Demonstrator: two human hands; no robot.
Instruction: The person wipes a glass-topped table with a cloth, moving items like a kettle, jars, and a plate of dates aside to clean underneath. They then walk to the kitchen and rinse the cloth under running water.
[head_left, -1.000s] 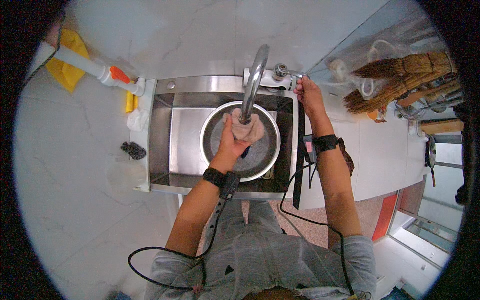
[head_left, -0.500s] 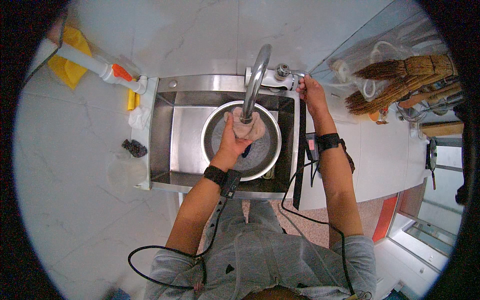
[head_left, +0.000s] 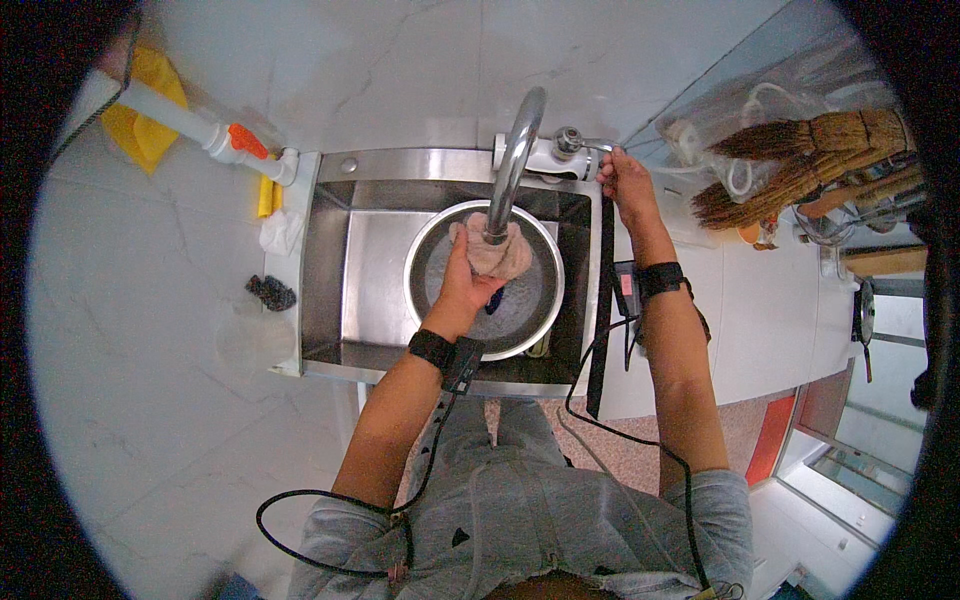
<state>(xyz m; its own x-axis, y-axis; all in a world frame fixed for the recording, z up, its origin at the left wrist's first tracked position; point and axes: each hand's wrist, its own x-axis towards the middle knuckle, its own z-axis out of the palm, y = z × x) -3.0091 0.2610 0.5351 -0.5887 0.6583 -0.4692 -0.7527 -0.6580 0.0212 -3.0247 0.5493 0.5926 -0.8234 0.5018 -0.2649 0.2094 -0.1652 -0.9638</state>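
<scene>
My left hand (head_left: pixel 464 285) cups a pale pink, soft, lumpy piece (head_left: pixel 502 253) under the spout of the curved metal faucet (head_left: pixel 517 150). Whether that piece is raw meat or wet cloth I cannot make out. Below it, a round metal basin (head_left: pixel 554 305) with liquid in it stands in the sink (head_left: pixel 375 285); a small dark blue thing (head_left: pixel 494 301) shows beside my palm. Up at the right, my right hand (head_left: pixel 628 190) has its fingertips closed on the faucet lever (head_left: pixel 600 146). Running water at the spout is hard to see.
Straw brooms (head_left: pixel 810 150) lean at the far right beside a white counter (head_left: pixel 745 310). Along the left edge are a white pipe with an orange valve handle (head_left: pixel 246 141), a crumpled white bag (head_left: pixel 281 232) and a dark crumpled bag (head_left: pixel 270 292). Black cables (head_left: pixel 640 440) hang from both wrists.
The view has shifted very slightly. My right fingers are still at the lever, which sits a touch higher. My left hand keeps the pink piece under the spout.
</scene>
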